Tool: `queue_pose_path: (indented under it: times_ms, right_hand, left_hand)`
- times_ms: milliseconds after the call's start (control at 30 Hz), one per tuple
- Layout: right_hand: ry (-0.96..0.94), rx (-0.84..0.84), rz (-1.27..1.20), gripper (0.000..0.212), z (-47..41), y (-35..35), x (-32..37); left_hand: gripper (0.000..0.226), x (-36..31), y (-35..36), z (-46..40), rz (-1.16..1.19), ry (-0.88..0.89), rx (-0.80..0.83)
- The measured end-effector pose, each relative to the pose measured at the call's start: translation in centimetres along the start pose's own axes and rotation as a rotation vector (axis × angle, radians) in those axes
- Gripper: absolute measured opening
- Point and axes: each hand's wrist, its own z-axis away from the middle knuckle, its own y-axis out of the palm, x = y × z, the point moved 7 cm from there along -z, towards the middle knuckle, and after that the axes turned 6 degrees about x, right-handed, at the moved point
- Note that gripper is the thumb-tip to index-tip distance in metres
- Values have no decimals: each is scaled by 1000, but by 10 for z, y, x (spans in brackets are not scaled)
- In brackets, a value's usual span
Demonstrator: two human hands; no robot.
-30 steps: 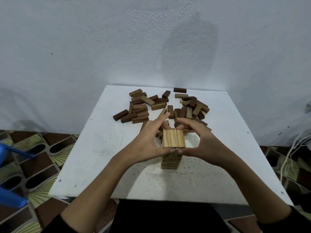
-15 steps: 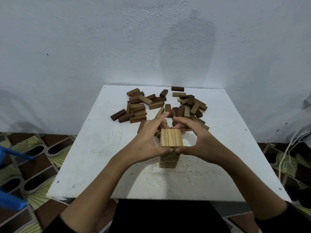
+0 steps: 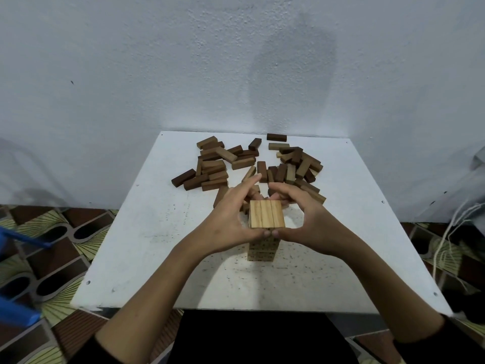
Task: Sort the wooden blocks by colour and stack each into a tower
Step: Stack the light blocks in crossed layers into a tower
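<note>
Head view: the left hand (image 3: pixel 231 219) and right hand (image 3: pixel 305 219) cup the top of a tall tower of pale wooden blocks (image 3: pixel 265 222), fingers curved round its sides, thumbs meeting in front. Beyond the fingertips, loose brown wooden blocks (image 3: pixel 217 166) lie scattered on the square white table (image 3: pixel 157 245).

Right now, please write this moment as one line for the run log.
left hand: cups light tower top | right hand: cups it too | light tower: upright on table | brown blocks: loose behind
</note>
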Motion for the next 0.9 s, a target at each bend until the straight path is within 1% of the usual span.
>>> queue_pose_path:
  times_ms: [100, 167, 233, 300, 367, 433, 500, 567, 600, 700, 800, 900]
  right_hand:
    - [-7, 19, -33, 85, 1, 1, -1]
    - [-5, 30, -88, 83, 3, 3, -1]
    - [15, 18, -214, 77, 6, 6, -2]
    - [39, -25, -384, 69, 7, 13, -6]
    - [84, -87, -505, 69, 7, 21, -9]
    - [110, -124, -638, 73, 6, 31, -8]
    - [106, -135, -719, 73, 7, 39, -6]
    - [103, -135, -752, 63, 9, 44, -3]
    - [97, -136, -765, 63, 10, 46, -1]
    - [93, -126, -787, 78, 9, 48, -1]
    - [94, -105, -805, 82, 8, 52, -2]
    - [94, -92, -801, 81, 8, 53, -3]
  left_hand:
    - [106, 4, 3, 3, 69, -22, 18]
    - [104, 8, 7, 8, 184, -28, 29]
    - [94, 11, 11, 13, 354, -58, 1]
    - [88, 15, 17, 16, 548, -126, -46]
    - [82, 17, 27, 17, 733, -176, -67]
    - [82, 17, 35, 19, 824, -192, -72]
    - [85, 17, 42, 19, 838, -201, -64]
    - [86, 18, 46, 19, 837, -212, -63]
    - [85, 17, 47, 19, 838, -216, -61]
    - [84, 13, 49, 19, 852, -226, -45]
    - [78, 17, 52, 19, 862, -244, -62]
    - [94, 23, 53, 18, 835, -279, -79]
